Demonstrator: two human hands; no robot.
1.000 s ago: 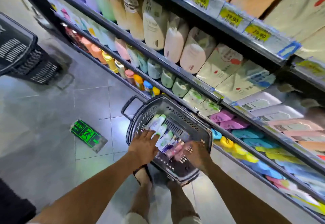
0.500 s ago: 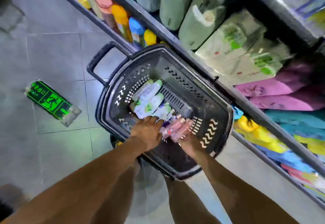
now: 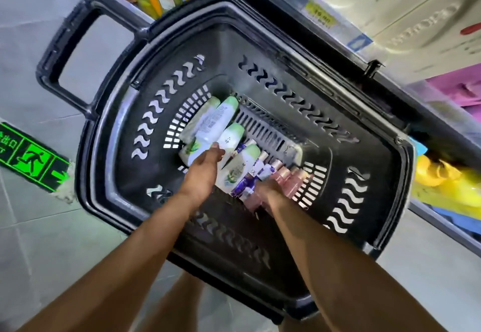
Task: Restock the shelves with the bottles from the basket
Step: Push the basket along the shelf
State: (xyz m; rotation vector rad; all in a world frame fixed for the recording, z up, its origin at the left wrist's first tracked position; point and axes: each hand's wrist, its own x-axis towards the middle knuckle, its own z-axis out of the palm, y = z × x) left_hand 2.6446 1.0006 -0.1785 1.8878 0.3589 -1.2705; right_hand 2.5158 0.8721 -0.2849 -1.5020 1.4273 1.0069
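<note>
Grey floor tiles [image 3: 33, 240] carry a black plastic basket [image 3: 385, 201], which stands hard against the lowest shelves [image 3: 346, 34] of a shop rack. A yellow price tag [image 3: 318, 15] sits on the shelf rail just past the basket's far edge. The basket's loop handle [image 3: 65, 53] juts out from its far left corner. A green exit sign [image 3: 28, 159] is stuck to the tiles near its left edge.

All the bottles lie on their sides on the basket's slotted bottom. The white bottles [image 3: 208, 125] with pale green caps are heaped toward the left end. The purple bottles [image 3: 244, 185] lie in the middle, and the pink bottles [image 3: 289, 178] lie just beside them toward the right.

The person's left hand [image 3: 205, 172] reaches in over the near edge, fingers stretched forward, their tips touching a white bottle. The right hand [image 3: 270, 191] lies over the near ends of the purple and pink bottles. Its fingers are hidden beneath it, so whether they grip anything cannot be told.
</note>
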